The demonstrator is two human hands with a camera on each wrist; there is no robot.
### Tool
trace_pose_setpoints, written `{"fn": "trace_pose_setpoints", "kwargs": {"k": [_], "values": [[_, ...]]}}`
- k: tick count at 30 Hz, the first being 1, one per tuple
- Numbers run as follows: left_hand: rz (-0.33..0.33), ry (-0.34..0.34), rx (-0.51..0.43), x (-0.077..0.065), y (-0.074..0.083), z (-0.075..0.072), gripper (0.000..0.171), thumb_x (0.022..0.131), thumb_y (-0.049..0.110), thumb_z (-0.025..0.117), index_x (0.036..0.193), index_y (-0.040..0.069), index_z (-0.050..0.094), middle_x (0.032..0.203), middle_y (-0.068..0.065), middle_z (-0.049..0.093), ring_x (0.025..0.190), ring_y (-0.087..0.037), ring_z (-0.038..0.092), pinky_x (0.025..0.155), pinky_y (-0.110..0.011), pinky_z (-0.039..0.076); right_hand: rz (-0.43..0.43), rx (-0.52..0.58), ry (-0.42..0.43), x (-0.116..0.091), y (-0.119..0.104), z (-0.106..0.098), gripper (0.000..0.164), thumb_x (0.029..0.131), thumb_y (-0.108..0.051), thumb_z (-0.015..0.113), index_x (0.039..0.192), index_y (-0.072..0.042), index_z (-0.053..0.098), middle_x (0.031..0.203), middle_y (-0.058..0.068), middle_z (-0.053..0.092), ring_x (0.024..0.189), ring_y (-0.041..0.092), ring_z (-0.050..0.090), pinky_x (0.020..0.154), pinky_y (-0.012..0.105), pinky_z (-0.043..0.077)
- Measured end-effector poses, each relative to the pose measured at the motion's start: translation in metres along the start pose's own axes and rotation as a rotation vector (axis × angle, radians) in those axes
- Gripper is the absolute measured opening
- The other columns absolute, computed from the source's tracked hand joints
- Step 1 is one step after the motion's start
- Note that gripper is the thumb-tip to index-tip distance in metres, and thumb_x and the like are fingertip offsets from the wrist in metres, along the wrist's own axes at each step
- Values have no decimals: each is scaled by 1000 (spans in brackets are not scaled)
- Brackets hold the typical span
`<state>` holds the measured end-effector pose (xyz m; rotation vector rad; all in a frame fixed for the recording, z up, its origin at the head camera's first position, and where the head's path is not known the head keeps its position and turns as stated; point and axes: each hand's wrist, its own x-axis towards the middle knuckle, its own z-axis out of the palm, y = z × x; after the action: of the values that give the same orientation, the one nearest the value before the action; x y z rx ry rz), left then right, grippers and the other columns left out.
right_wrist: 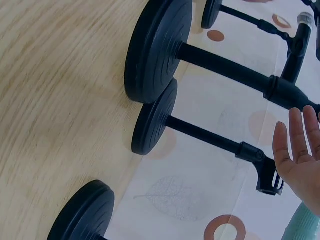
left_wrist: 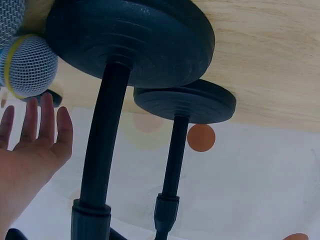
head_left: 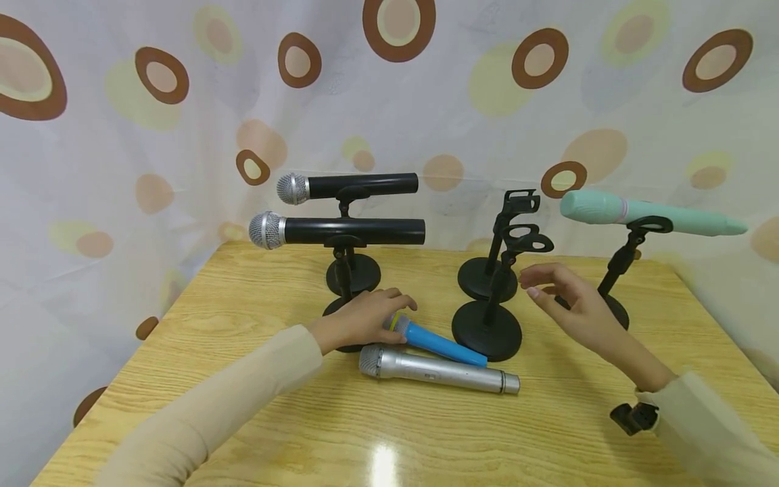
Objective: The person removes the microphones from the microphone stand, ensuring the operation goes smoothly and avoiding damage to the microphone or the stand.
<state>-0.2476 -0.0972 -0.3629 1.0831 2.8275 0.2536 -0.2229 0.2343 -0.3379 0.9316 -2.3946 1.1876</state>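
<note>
The left hand (head_left: 365,316) has its grip curled over the mesh head of the blue plastic microphone with a yellow ring at its neck (head_left: 439,342), fingers wrapped around that end. From this grip the microphone's long axis runs away to the person's right and slightly toward them, its handle lying flat on the pale wooden worktop (head_left: 243,406). The tail of the handle ends just beside the round base of the nearer empty black microphone stand (head_left: 487,329).

The right hand (head_left: 572,304) hovers released, fingers loosely spread and holding nothing, close to that stand's upright stem and clip. So the right hand is the nearer one to the empty clip, while the left holds the microphone's head end.

Just in front of the blue microphone, nearly parallel to it, lies a silver metal microphone (head_left: 437,369), untouched. A second empty black stand (head_left: 496,250) is behind the first. Further left, two black microphones with silver heads (head_left: 337,231) rest level on their stands, and a mint-green microphone (head_left: 651,213) sits on a stand at the right.
</note>
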Motion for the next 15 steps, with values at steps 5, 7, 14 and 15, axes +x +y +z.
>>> {"fn": "trace_pose_setpoints", "kwargs": {"k": [5, 7, 14, 15], "values": [[28, 57, 24, -9, 6, -6, 51, 84, 41, 63, 129, 22, 47, 126, 0, 52, 111, -15, 52, 88, -42, 44, -44, 5, -36, -2, -6, 8, 32, 88, 5, 53, 117, -7, 55, 109, -16, 56, 100, -1, 55, 82, 11, 43], [45, 83, 31, -14, 8, -9, 51, 85, 41, 62, 129, 22, 47, 126, 0, 52, 112, -15, 52, 88, -42, 45, -73, 15, -49, -2, -8, 13, 32, 87, 6, 54, 116, -7, 55, 109, -15, 56, 100, 0, 56, 81, 12, 44], [97, 173, 24, -33, 10, -21, 48, 85, 38, 63, 126, 18, 50, 123, -1, 54, 108, -17, 54, 87, -39, 46, -119, 71, -103, 4, -15, 29, 32, 86, 7, 55, 115, -6, 55, 110, -10, 57, 99, 6, 57, 82, 15, 46], [106, 189, 23, -35, 9, -22, 48, 84, 37, 64, 126, 17, 51, 122, -2, 55, 107, -18, 55, 86, -38, 46, -123, 79, -111, 5, -16, 32, 31, 86, 7, 55, 115, -5, 55, 110, -10, 57, 98, 7, 57, 82, 15, 46]]}}
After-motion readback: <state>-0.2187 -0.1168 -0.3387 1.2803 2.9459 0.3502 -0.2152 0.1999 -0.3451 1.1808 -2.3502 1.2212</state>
